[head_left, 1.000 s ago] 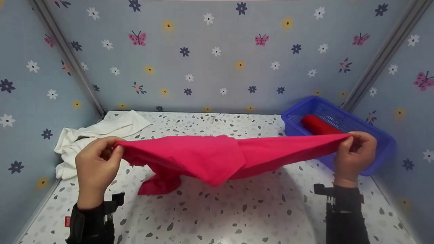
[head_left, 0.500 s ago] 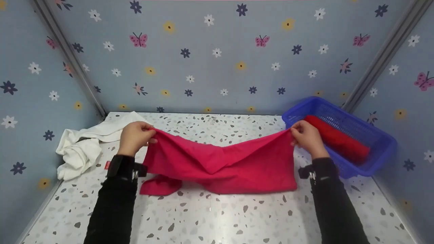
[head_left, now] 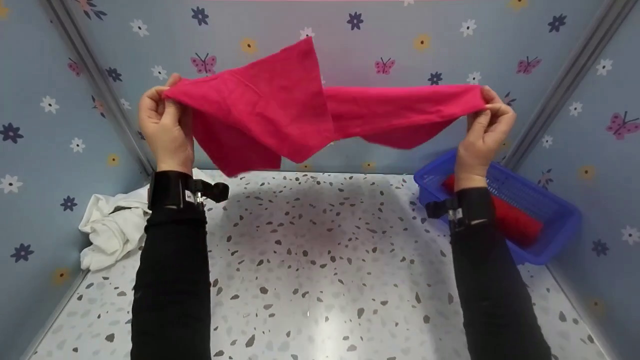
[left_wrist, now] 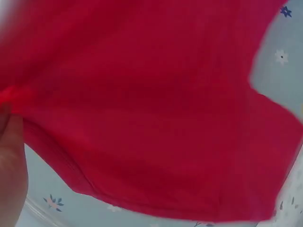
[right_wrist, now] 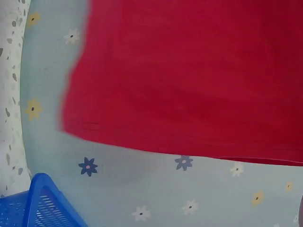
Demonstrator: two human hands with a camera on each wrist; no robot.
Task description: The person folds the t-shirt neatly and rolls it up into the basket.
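A bright pink shirt (head_left: 260,100) is stretched in the air between both hands, in front of the back wall. My left hand (head_left: 167,127) pinches its left end between thumb and fingers. At the other end, my right hand (head_left: 482,135) pinches a corner. The middle flares upward in a pointed flap, and the lower edges hang loose above the table. Stitched hems show on the shirt (left_wrist: 142,118) in the left wrist view, where the left thumb (left_wrist: 12,161) presses on the cloth. The shirt (right_wrist: 199,85) fills much of the right wrist view.
A blue plastic basket (head_left: 562,215) stands at the right, partly behind the right forearm, with a rolled red cloth (head_left: 517,220) inside. Crumpled white cloth (head_left: 112,230) lies at the left on the speckled table (head_left: 310,260). Flower-patterned walls (head_left: 320,15) enclose three sides.
Both hands first came closer together and lowered the shirt's edge, then rose high and spread apart. The shirt has lifted off the table and its middle has swung upward.
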